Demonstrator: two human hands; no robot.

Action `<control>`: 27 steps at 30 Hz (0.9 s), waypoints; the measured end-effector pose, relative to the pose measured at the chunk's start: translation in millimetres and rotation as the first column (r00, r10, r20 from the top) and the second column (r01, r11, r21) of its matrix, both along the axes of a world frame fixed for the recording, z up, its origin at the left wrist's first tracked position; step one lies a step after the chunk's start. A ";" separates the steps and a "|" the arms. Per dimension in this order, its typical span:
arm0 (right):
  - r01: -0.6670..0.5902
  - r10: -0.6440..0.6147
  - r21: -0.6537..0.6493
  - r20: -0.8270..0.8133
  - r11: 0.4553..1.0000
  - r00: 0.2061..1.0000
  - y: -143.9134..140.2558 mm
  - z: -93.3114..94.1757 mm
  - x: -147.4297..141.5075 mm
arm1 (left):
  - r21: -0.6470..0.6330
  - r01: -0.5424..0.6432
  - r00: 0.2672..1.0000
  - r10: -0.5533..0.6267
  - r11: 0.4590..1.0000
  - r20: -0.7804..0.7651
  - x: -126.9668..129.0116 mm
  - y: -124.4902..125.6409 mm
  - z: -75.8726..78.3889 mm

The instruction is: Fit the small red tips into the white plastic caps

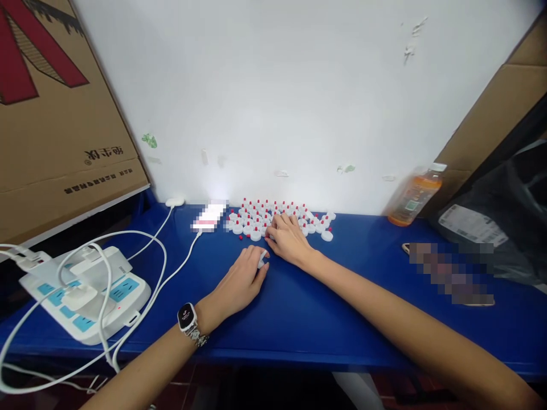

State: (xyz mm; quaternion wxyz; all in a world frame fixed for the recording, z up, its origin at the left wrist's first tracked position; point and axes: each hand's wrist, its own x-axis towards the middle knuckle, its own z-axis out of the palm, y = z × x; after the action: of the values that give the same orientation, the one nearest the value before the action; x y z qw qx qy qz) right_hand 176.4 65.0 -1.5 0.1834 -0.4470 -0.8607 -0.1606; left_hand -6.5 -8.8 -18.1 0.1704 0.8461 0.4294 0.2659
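Observation:
My left hand [241, 280], with a watch on the wrist, is closed, pinching a small white plastic cap [261, 259] between thumb and fingers just above the blue table. To its right, my right hand [288, 239] reaches to the front edge of a spread of white round caps with red tips [255, 233]. Its fingers are curled with the fingertips down among the caps. A bit of red shows by those fingertips, but what they grip is mostly hidden. Several loose red pieces [241, 237] lie at the front left of the spread.
A white power strip [128, 310] with looping cables occupies the left of the blue table [342, 319]. A blurred lit device [210, 216] lies left of the caps. An orange drink bottle [414, 196], a blurred phone [448, 273] and a dark bag [499, 210] are right.

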 end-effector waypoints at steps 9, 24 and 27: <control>-0.038 0.044 0.030 -0.205 0.999 0.978 2.3 -1.2 7.3 | 0.042 -0.010 1.000 0.009 0.999 0.008 6.6 19.2 5.7; -0.348 -0.170 -0.281 -0.933 0.894 0.317 -40.4 -14.1 40.4 | 0.040 0.129 0.992 -0.129 0.991 -0.001 41.8 37.5 1.5; -0.394 -0.189 -0.287 -0.944 0.873 0.269 -40.4 -18.7 37.1 | 0.035 0.123 0.992 -0.123 0.992 -0.014 42.0 37.1 2.2</control>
State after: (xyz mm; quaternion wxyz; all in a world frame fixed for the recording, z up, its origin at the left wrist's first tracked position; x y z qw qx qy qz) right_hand 213.5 24.7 -20.2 0.5586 -0.4220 -0.6119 0.3680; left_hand 35.5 28.3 -15.9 0.1685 0.8755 0.3726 0.2575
